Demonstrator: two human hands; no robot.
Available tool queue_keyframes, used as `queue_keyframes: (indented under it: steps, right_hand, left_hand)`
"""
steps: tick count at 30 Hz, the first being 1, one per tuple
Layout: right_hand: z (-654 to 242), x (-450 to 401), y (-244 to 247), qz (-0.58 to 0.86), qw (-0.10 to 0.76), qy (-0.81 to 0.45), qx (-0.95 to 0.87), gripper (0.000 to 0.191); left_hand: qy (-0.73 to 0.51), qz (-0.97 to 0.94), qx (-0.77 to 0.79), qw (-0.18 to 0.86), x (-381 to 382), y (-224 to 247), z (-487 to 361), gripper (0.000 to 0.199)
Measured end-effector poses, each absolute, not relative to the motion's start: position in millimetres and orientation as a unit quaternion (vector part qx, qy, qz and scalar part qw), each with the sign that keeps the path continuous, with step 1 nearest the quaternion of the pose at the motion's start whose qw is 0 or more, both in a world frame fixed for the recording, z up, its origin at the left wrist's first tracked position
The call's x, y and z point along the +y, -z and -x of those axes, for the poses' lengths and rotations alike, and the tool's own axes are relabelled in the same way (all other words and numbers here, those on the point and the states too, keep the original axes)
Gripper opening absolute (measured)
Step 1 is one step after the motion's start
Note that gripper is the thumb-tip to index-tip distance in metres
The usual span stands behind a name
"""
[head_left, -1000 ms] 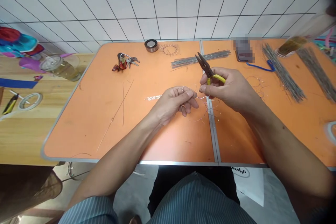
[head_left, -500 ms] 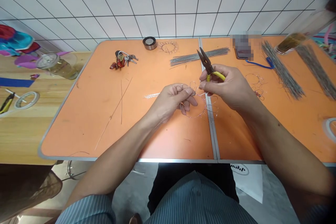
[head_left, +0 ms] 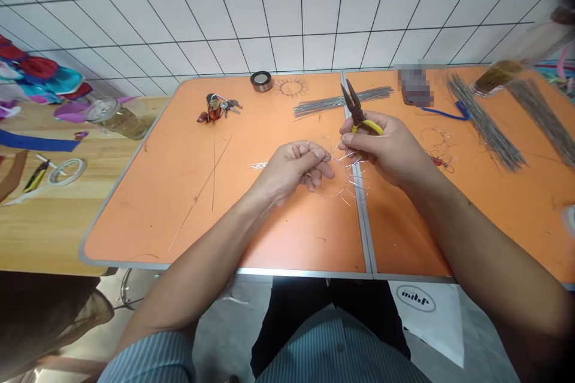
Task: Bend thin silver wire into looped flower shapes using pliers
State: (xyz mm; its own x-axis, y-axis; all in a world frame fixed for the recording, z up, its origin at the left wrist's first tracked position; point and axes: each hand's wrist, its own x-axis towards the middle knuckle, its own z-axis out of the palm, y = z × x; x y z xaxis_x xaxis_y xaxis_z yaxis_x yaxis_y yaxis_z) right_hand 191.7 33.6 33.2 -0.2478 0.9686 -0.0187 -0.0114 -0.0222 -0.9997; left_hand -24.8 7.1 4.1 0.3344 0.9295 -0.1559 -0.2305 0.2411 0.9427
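Observation:
My left hand (head_left: 302,166) pinches a thin wire ring (head_left: 347,184) between thumb and fingers above the orange table (head_left: 265,233). Fine wire loops and ends stick out around the ring's right side. In my right hand (head_left: 380,142) are yellow-handled needle-nose pliers (head_left: 356,109), their dark jaws pointing up and slightly parted. The right thumb and fingertips are at the wires beside the ring; whether they pinch one is too fine to tell. Behind my left hand lie several short pale wires (head_left: 257,165).
Wire bundles (head_left: 344,100) lie at the back, with more (head_left: 487,122) on the right. Near the wall are a tape roll (head_left: 261,81), keys (head_left: 230,106) and a finished-looking wire ring (head_left: 290,88). Two long wires (head_left: 202,196) lie left. A glass jar (head_left: 117,119) stands beyond the left edge.
The view has shifted slightly, showing more on the left. Both hands keep their holds, with the right fingers still at the ring's wires and the pliers a little more upright.

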Motion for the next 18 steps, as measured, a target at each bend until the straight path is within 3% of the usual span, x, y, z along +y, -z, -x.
queue_keyframes:
  steps: [7,18]
  right_hand:
    - [-199.2,47.5,-10.6,0.375,0.376,-0.656,-0.536,0.043]
    - [-184.9,39.2,-6.0,0.331,0.376,-0.675,-0.542,0.039]
  left_hand:
    - [-0.379,-0.387,0.379,0.750,10.3,-11.0,27.1,0.018]
    - [-0.378,-0.380,0.358,0.765,11.3,-13.4,27.6,0.018]
